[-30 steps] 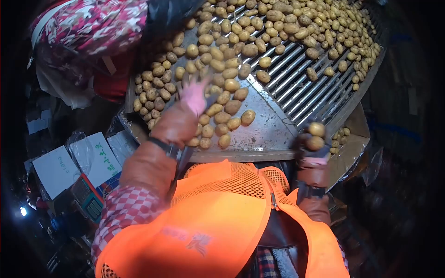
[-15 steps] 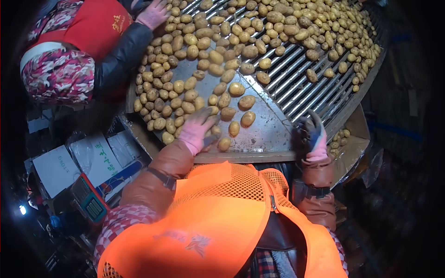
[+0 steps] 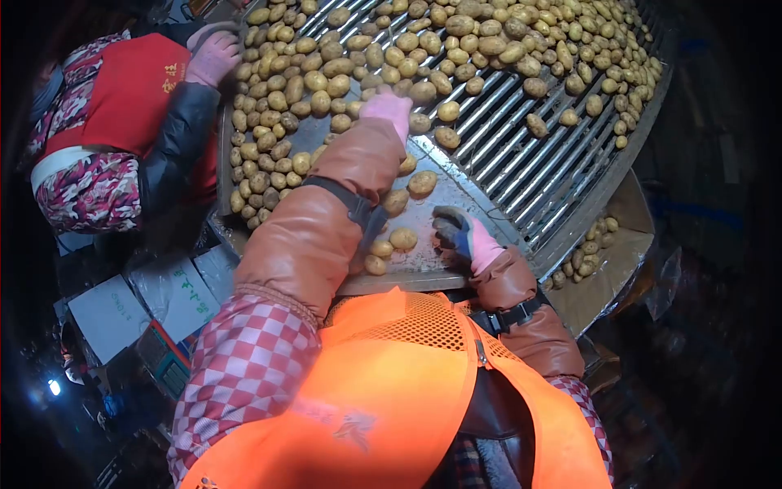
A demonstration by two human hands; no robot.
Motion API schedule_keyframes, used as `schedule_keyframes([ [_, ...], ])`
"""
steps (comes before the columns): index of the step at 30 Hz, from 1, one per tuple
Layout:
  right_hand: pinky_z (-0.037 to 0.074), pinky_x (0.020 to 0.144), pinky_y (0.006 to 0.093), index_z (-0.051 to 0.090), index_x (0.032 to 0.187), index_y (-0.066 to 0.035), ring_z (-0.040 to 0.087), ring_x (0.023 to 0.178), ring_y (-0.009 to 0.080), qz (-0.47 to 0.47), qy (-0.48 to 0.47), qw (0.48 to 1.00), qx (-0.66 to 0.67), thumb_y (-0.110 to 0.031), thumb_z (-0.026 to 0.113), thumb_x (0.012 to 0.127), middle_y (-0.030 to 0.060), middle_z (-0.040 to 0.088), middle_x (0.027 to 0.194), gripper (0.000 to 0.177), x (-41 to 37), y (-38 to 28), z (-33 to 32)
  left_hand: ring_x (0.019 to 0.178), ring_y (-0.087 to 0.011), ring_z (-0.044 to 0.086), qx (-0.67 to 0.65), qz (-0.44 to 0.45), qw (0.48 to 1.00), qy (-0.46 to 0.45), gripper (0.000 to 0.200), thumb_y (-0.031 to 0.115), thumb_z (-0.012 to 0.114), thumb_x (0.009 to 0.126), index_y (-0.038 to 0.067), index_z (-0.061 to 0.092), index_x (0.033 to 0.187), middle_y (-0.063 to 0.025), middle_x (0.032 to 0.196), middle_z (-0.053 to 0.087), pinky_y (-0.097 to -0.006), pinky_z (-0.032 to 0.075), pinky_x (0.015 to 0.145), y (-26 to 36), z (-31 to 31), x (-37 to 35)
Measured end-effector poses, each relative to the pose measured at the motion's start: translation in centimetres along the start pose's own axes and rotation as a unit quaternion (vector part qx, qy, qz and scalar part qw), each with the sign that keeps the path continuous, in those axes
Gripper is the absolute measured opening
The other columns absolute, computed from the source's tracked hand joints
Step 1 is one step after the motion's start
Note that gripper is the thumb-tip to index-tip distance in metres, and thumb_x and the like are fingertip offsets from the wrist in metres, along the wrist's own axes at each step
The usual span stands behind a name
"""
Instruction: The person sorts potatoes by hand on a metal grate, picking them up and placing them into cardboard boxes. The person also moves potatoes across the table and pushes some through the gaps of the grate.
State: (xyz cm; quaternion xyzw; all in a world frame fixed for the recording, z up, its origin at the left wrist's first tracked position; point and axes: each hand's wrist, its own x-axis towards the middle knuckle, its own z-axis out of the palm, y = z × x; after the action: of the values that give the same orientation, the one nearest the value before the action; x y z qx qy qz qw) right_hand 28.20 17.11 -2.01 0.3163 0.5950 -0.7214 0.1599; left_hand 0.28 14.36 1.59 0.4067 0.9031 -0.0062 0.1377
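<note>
Many potatoes lie over a metal tray and up onto the slatted metal rack behind it. Reaching forward, my left hand in a pink glove is among the potatoes at the tray's far side; its fingertips are hidden. My right hand, in a pink and dark glove, hovers low over the front of the tray with its fingers curled; what it holds, if anything, is hidden. Several potatoes, one of them a pale one, lie between my left forearm and my right hand.
At the upper left a person in a red vest has a gloved hand at the potatoes' edge. A cardboard box with potatoes stands at the right. White labelled boxes are at the lower left.
My left hand has moved forward and right across the tray. My right hand has moved left, from the rack's corner to over the tray, and its fingers have curled. Some potatoes have shifted.
</note>
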Motion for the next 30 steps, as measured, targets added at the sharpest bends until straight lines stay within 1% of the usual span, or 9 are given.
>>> schedule_keyframes([
  [2, 0.052, 0.078, 0.0292, 0.055, 0.130, -0.003, 0.061, 0.094, 0.0155, -0.035, 0.037, 0.987, 0.154, -0.020, 0.065, 0.093, 0.0065, 0.064, 0.105, 0.041, 0.2, 0.7, -1.3, 0.103, -0.0361, 0.063, 0.007, 0.019, 0.999, 0.028, 0.030, 0.004, 0.061, 0.083, 0.013, 0.067, 0.110, -0.0229, 0.114, 0.058, -0.0440, 0.053, 0.086, -0.2, 0.7, 0.1],
  [4, 0.053, 0.079, 0.0309, 0.052, 0.132, -0.001, 0.061, 0.096, 0.0170, -0.036, 0.048, 0.991, 0.123, -0.021, 0.065, 0.093, 0.0077, 0.063, 0.109, 0.045, -0.8, -0.7, -2.2, 0.098, -0.0341, 0.066, 0.014, 0.036, 0.998, 0.057, 0.026, 0.000, 0.061, 0.083, 0.012, 0.070, 0.104, -0.0204, 0.111, 0.059, -0.0434, 0.056, 0.081, -0.8, 1.0, -0.3],
  [7, 0.053, 0.087, 0.0353, 0.041, 0.140, -0.001, 0.061, 0.103, 0.0216, -0.075, 0.020, 0.971, 0.225, -0.027, 0.064, 0.094, 0.0104, 0.058, 0.121, 0.057, -1.6, -2.7, -2.5, 0.075, -0.0253, 0.069, -0.389, -0.057, 0.919, -0.031, 0.013, 0.003, 0.070, 0.083, 0.005, 0.071, 0.097, -0.0117, 0.107, 0.061, -0.0349, 0.059, 0.050, -3.8, 4.3, -0.7],
  [12, 0.053, 0.088, 0.0357, 0.040, 0.142, -0.006, 0.060, 0.105, 0.0222, -0.091, 0.026, 0.947, 0.307, -0.043, 0.064, 0.091, 0.0098, 0.057, 0.124, 0.067, 0.3, -7.1, 1.2, 0.103, -0.0154, 0.058, -0.676, -0.061, 0.733, -0.044, 0.017, 0.010, 0.073, 0.085, -0.002, 0.069, 0.096, -0.0067, 0.110, 0.062, -0.0275, 0.047, 0.089, 0.7, 2.2, -10.3],
  [14, 0.054, 0.081, 0.0356, 0.039, 0.140, -0.007, 0.057, 0.108, 0.0202, -0.098, -0.077, 0.907, 0.403, -0.044, 0.064, 0.091, 0.0071, 0.055, 0.124, 0.066, 1.3, -7.7, 2.3, 0.100, -0.0158, 0.059, -0.647, -0.042, 0.760, -0.046, 0.019, 0.009, 0.071, 0.087, -0.002, 0.067, 0.102, -0.0069, 0.113, 0.062, -0.0283, 0.048, 0.087, 2.2, 3.4, -12.3],
  [17, 0.052, 0.076, 0.0310, 0.043, 0.136, -0.008, 0.058, 0.096, 0.0142, -0.121, -0.086, 0.941, 0.303, -0.043, 0.065, 0.090, 0.0040, 0.057, 0.116, 0.062, 0.7, -8.2, 2.8, 0.085, -0.0142, 0.061, -0.621, -0.006, 0.782, 0.050, 0.015, 0.010, 0.069, 0.088, 0.003, 0.066, 0.101, -0.0044, 0.092, 0.066, -0.0282, 0.051, 0.076, 1.9, 3.5, -13.3],
  [19, 0.051, 0.075, 0.0265, 0.039, 0.142, -0.005, 0.057, 0.090, 0.0125, -0.139, -0.036, 0.977, 0.157, -0.036, 0.066, 0.090, 0.0052, 0.058, 0.114, 0.066, -1.1, -9.3, 3.3, 0.080, -0.0138, 0.061, -0.695, -0.097, 0.708, -0.075, 0.013, 0.010, 0.067, 0.089, 0.003, 0.064, 0.099, -0.0044, 0.089, 0.066, -0.0277, 0.052, 0.070, 1.7, 1.4, -13.8],
  [22, 0.051, 0.079, 0.0268, 0.034, 0.147, -0.003, 0.058, 0.096, 0.0143, -0.210, 0.005, 0.977, 0.050, -0.025, 0.064, 0.093, 0.0083, 0.058, 0.119, 0.066, -0.8, -8.5, 3.4, 0.078, -0.0126, 0.062, -0.787, -0.139, 0.599, -0.051, 0.013, 0.011, 0.067, 0.091, 0.002, 0.063, 0.100, -0.0043, 0.088, 0.066, -0.0262, 0.052, 0.069, 1.7, 0.4, -14.6],
  [30, 0.050, 0.085, 0.0318, 0.033, 0.146, 0.001, 0.059, 0.103, 0.0176, -0.328, -0.006, 0.944, -0.011, -0.012, 0.066, 0.091, 0.0127, 0.056, 0.124, 0.065, 0.4, -7.0, 4.2, 0.084, -0.0141, 0.062, -0.793, -0.075, 0.600, 0.075, 0.011, 0.006, 0.061, 0.092, 0.003, 0.061, 0.103, -0.0051, 0.092, 0.067, -0.0276, 0.051, 0.075, 0.2, 3.6, -15.1],
])
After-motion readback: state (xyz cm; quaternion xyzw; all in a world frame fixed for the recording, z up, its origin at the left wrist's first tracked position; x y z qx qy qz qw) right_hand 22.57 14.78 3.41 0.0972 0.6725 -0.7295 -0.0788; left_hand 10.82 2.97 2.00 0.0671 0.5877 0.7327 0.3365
